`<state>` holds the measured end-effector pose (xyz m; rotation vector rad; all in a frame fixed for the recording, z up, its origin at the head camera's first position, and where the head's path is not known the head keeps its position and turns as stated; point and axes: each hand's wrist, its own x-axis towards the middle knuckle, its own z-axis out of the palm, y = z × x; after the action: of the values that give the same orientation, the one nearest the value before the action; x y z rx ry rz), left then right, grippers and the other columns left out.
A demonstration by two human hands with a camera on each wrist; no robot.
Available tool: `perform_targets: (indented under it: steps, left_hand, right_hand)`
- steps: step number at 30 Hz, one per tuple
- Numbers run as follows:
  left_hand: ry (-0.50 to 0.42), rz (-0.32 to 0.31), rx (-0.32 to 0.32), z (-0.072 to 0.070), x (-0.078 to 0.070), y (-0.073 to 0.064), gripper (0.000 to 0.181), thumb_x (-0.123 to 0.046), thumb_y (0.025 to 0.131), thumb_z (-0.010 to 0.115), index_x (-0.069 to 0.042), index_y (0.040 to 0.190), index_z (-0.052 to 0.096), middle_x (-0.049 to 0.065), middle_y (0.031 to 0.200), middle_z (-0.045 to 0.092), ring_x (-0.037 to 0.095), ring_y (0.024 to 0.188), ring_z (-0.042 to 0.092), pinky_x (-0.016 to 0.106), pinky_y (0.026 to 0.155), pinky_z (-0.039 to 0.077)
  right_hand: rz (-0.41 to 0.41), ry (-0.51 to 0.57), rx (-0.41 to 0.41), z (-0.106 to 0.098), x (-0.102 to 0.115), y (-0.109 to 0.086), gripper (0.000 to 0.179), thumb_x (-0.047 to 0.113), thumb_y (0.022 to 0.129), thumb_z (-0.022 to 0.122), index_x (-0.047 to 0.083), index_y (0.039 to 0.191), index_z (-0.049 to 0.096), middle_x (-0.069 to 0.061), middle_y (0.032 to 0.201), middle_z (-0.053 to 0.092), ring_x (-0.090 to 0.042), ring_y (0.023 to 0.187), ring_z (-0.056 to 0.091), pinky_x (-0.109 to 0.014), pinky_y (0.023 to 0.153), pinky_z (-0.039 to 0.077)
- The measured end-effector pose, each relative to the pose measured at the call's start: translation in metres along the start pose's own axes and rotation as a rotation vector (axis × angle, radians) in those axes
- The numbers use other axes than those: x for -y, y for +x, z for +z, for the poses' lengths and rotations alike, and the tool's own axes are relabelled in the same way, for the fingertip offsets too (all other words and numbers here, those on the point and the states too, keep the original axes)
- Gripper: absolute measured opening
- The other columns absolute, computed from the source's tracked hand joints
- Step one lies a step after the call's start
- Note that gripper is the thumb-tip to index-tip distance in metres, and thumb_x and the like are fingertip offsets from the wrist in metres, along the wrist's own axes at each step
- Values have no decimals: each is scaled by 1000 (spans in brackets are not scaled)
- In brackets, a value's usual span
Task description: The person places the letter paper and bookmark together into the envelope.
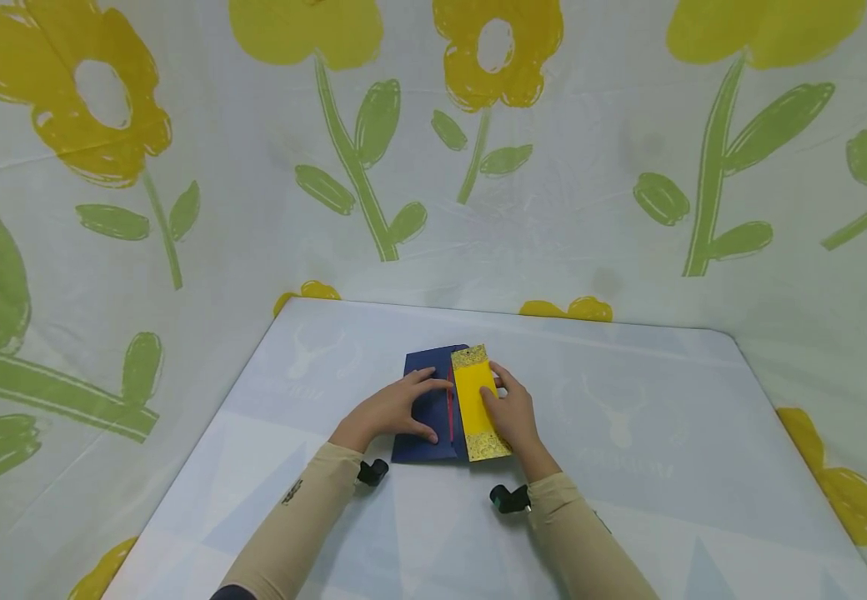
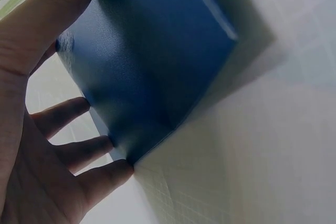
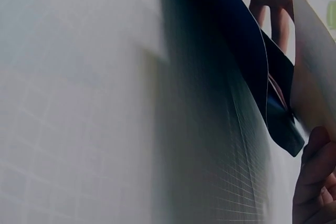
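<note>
A dark blue paper sleeve, like an envelope (image 1: pixel 428 417), is tilted up off the table, with a thin red strip (image 1: pixel 450 408) showing along its opening. My left hand (image 1: pixel 399 407) holds it, thumb over the near part and fingers spread; in the left wrist view several fingertips touch an edge of the sleeve (image 2: pixel 157 51). A long yellow card (image 1: pixel 476 396) with glittery gold ends and a small hole at the top overlaps the sleeve's right side. My right hand (image 1: pixel 512 408) pinches this card at its right edge, thumb on the front. The card's pale back (image 3: pixel 312 66) faces the right wrist camera.
Both hands work above a white table (image 1: pixel 628 433) printed with pale blue triangles and faint deer heads. Behind it hangs a white curtain (image 1: pixel 576 183) with yellow flowers. Small black devices (image 1: pixel 508 499) sit at both wrists.
</note>
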<state>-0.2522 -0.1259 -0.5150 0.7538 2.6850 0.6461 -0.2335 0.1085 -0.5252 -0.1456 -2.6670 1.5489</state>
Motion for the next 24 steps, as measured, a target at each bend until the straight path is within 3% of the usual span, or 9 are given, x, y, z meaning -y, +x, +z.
perform_targets:
  steps: [24]
  left_hand:
    - [-1,-13,-1,1,-1,0,90,-54,74,87,-42,152,44,9,167,24,38,148,32,59,114,35]
  right_hand:
    - [7,3,19,2,-5,0,55,18,97,65,15,151,51,-15,119,64,-20,70,50,-27,62,44]
